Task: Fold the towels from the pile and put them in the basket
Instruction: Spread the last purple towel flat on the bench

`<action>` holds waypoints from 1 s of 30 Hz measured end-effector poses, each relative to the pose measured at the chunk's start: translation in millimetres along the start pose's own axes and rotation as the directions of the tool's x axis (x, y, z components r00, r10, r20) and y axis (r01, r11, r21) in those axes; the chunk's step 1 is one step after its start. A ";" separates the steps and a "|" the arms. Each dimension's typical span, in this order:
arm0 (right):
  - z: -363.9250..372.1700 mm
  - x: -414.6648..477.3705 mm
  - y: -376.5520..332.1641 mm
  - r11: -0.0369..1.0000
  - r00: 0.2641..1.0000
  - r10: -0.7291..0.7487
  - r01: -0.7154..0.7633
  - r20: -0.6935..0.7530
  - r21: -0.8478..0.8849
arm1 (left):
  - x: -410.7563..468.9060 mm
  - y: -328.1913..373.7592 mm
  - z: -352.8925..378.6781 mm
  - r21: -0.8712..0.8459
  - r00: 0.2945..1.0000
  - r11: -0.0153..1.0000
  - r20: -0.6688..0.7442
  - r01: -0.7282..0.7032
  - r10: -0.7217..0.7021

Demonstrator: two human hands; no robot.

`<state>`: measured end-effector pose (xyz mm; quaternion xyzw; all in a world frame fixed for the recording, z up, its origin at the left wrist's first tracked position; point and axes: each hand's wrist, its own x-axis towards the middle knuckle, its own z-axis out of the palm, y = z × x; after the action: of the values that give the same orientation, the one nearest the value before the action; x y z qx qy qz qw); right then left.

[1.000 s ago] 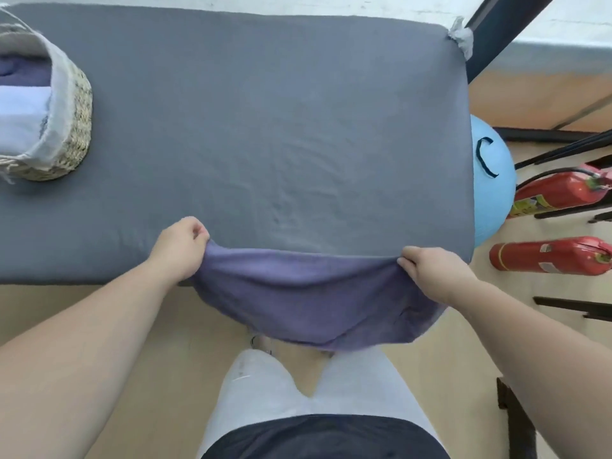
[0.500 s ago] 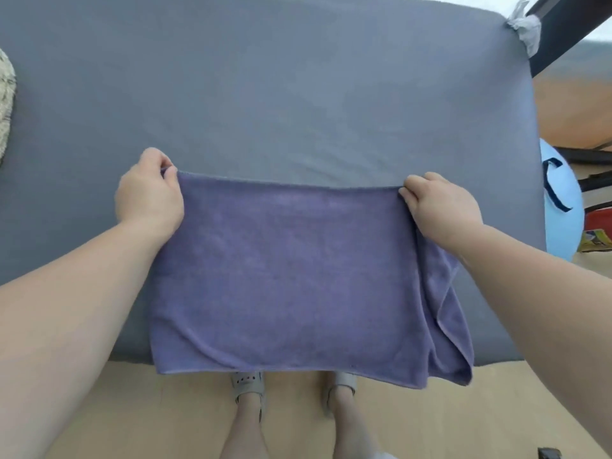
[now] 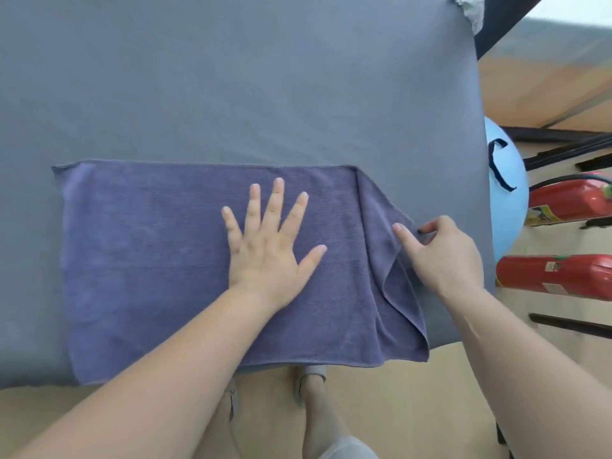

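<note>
A purple towel (image 3: 149,260) lies spread flat on the grey-covered table (image 3: 231,77), its near edge hanging slightly over the table's front. My left hand (image 3: 268,246) presses flat on the towel's middle with fingers spread. My right hand (image 3: 443,256) pinches the towel's right edge, where the cloth is folded over and wrinkled. The basket is out of view.
To the right of the table are a light blue ball (image 3: 506,193) and two red fire extinguishers (image 3: 556,273) on the floor. Dark metal bars (image 3: 563,150) lie beyond them. My legs and feet (image 3: 311,379) stand below the table's front edge.
The towel has been pulled further onto the table and laid flat. My left hand let go of its corner and moved onto the towel's middle. My right hand shifted to the folded right edge.
</note>
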<state>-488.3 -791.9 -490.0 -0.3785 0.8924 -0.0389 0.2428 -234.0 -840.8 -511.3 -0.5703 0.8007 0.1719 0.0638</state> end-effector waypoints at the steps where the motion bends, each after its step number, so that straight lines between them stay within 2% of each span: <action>1: 1.4 -3.1 2.4 1.000 1.000 -0.006 0.007 -0.013 0.029 | 5.9 9.4 5.5 0.034 1.000 0.999 0.016 -0.010 0.009; 4: 4.9 -4.7 -2.6 0.983 0.996 -0.088 0.092 -0.028 0.157 | 21.3 23.2 21.4 0.106 0.999 0.994 0.046 -0.033 0.028; 7: 8.4 2.0 -14.0 0.966 0.982 -0.189 0.190 -0.022 0.176 | 27.6 24.2 32.5 0.145 0.999 0.989 0.045 -0.006 0.000; 13: 4.8 29.1 -15.7 0.964 0.968 -0.242 0.248 0.069 -0.097 | 28.9 26.5 37.7 0.163 1.000 0.986 0.012 0.023 -0.025; 18: -7.7 44.3 -19.1 0.908 0.912 -0.404 0.409 0.069 -0.092 | 29.3 26.1 42.3 0.166 1.000 0.986 -0.014 0.022 -0.020; 20: -19.4 59.1 -21.5 0.921 0.921 -0.390 0.390 0.021 -0.001 | 29.5 25.2 43.7 0.164 1.000 0.986 -0.027 0.019 -0.015; 25: -37.4 99.9 -22.8 0.950 0.977 -0.214 0.206 0.010 0.234 | 29.6 21.6 47.3 0.133 0.998 0.991 -0.063 0.018 -0.009; 28: -32.4 101.9 -17.7 0.948 0.970 -0.213 0.233 -0.115 0.216 | 29.6 20.6 47.9 0.124 0.998 0.992 -0.068 0.014 -0.006; 30: -20.8 84.8 -12.0 0.951 0.931 -0.278 0.302 -0.238 0.072 | 29.7 21.0 47.9 0.136 0.998 0.991 -0.066 0.016 -0.007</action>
<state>-540.6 -861.7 -502.9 -0.4856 0.8449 -0.1650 0.1520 -268.2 -844.5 -560.7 -0.5747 0.8088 0.0977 0.0776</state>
